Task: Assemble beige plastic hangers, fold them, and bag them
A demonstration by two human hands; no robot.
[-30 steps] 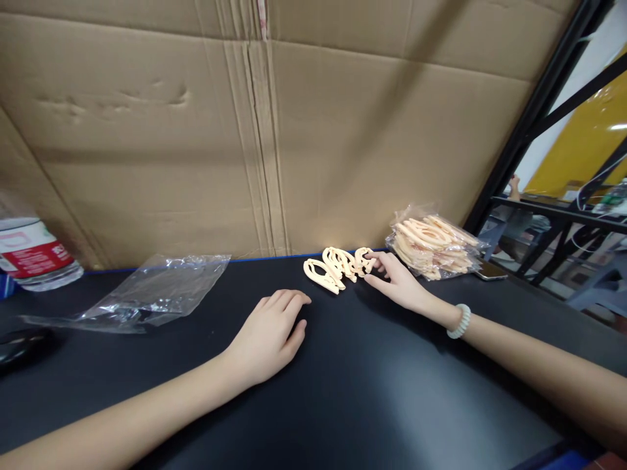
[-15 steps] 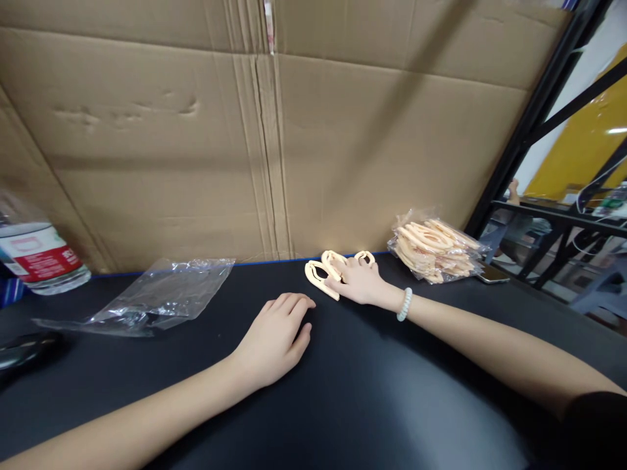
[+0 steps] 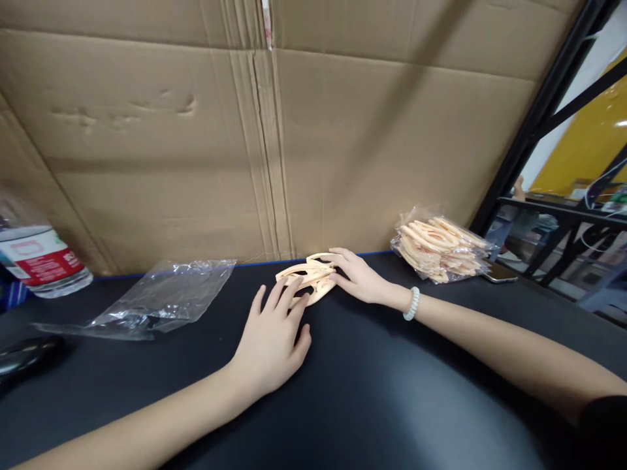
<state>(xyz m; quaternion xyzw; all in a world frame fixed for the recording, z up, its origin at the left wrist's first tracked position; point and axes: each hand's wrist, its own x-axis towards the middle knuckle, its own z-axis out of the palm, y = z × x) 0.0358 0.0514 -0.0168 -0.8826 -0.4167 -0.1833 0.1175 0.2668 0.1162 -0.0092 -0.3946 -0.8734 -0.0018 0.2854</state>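
Several cream plastic folding hangers [image 3: 309, 277] lie bunched and overlapping on the black tabletop. My left hand [image 3: 274, 333] comes in from the lower left with fingers spread, its fingertips at the near left edge of the hangers. From the right, my right hand [image 3: 361, 277] has its thumb and fingers closed around the right end of the bunch, and a pale beaded bracelet [image 3: 412, 303] circles its wrist. The exact number of hangers is hard to make out where they overlap.
More cream hangers in a clear bag [image 3: 438, 245] stand at the right, by a phone [image 3: 500, 273]. On the left lie a flat clear plastic bag [image 3: 171, 294], a black computer mouse [image 3: 27, 352] and a labelled bottle [image 3: 44, 261]. A cardboard wall [image 3: 372, 143] backs the table.
The hangers have shifted left and bunched together, away from under my right palm. My left hand's fingers have spread and reached their near edge.
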